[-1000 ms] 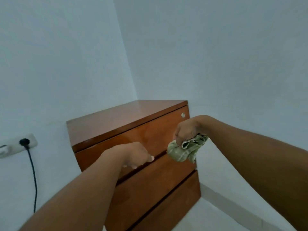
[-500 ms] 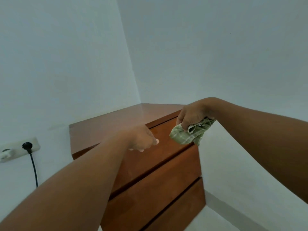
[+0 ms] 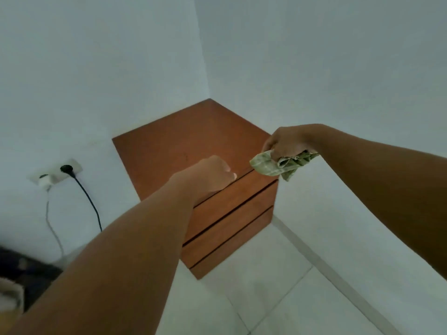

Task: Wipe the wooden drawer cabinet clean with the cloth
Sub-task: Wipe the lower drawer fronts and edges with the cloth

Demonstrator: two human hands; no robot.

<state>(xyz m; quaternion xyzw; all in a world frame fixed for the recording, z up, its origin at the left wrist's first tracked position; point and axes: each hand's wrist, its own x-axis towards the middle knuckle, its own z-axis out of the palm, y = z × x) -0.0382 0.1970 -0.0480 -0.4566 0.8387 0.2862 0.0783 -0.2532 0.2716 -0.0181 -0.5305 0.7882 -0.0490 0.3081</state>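
Observation:
The wooden drawer cabinet [image 3: 183, 141] stands in the corner of two white walls, its brown top bare and three drawer fronts showing below. My right hand [image 3: 285, 143] hangs above the cabinet's front right corner, closed on a crumpled green checked cloth [image 3: 273, 165] that dangles beside the top edge. My left hand [image 3: 212, 175] is curled into a loose fist over the front edge of the top, with nothing in it. Whether it touches the wood is unclear.
A wall socket [image 3: 56, 175] left of the cabinet has a black plug and cable [image 3: 89, 201] and a white charger with a thin cord hanging down. Dark blurred items [image 3: 21, 274] lie at the lower left. White floor tiles [image 3: 266, 286] spread in front of the cabinet.
The view has tipped down, so the cabinet top and floor now show. Both hands have risen from the upper drawer front to the level of the top's front edge. The cloth stays gripped.

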